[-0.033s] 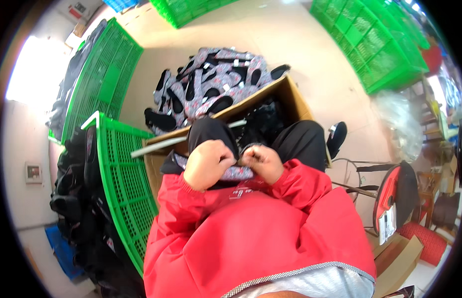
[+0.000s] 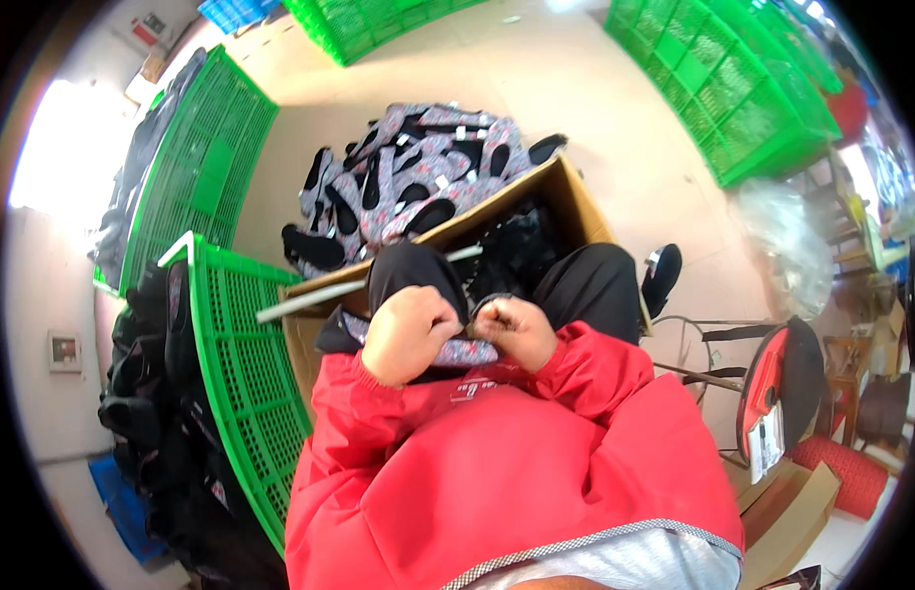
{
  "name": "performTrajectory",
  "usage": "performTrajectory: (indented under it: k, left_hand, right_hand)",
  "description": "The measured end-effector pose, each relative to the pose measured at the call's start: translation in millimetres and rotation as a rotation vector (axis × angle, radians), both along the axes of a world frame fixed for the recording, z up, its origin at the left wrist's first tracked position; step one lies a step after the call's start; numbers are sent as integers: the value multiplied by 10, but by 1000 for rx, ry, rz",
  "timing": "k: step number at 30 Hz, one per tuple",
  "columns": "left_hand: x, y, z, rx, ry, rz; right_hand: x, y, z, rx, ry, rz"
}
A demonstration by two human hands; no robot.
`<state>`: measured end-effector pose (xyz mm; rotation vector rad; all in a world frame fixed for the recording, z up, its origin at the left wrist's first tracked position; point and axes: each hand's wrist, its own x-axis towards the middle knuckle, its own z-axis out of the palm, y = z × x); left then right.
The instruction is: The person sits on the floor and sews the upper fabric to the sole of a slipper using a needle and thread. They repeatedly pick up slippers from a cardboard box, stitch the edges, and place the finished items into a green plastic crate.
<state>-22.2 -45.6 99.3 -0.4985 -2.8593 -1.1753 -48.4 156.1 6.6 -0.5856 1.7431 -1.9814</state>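
Observation:
Across my lap lies a grey floral slipper [image 2: 465, 352] with a black part at its left end. My left hand [image 2: 410, 332], fingers curled, meets its upper edge from the left. My right hand [image 2: 516, 331] is pinched at a dark edge of the same slipper, close beside the left. What sits between the fingertips is too small to make out. Past my knees stands an open cardboard box [image 2: 587, 211] with shiny black material [image 2: 519, 241] inside. A white rod [image 2: 315, 298] slants across the box's near left side.
Floral slippers with black soles [image 2: 418, 182] are heaped on the floor beyond the box. Green crates [image 2: 243, 334] stand at my left, and more [image 2: 718, 93] at the far right. One dark slipper [image 2: 661, 280] lies right of the box, near a round red-and-black seat [image 2: 772, 393].
The view has shifted slightly. Both hands keep their hold on the slipper, with hardly any movement.

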Motion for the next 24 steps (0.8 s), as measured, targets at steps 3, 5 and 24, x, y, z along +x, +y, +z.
performTrajectory:
  k: [3, 5, 24]
  left_hand:
    - [5, 77, -39, -68, 72, 92]
    - [3, 106, -61, -100, 124, 127]
    - [141, 356, -140, 7, 198, 506]
  right_hand:
    - [19, 130, 165, -3, -80, 29]
    - [-15, 261, 297, 121, 50, 148]
    - [138, -77, 237, 180, 55, -47]
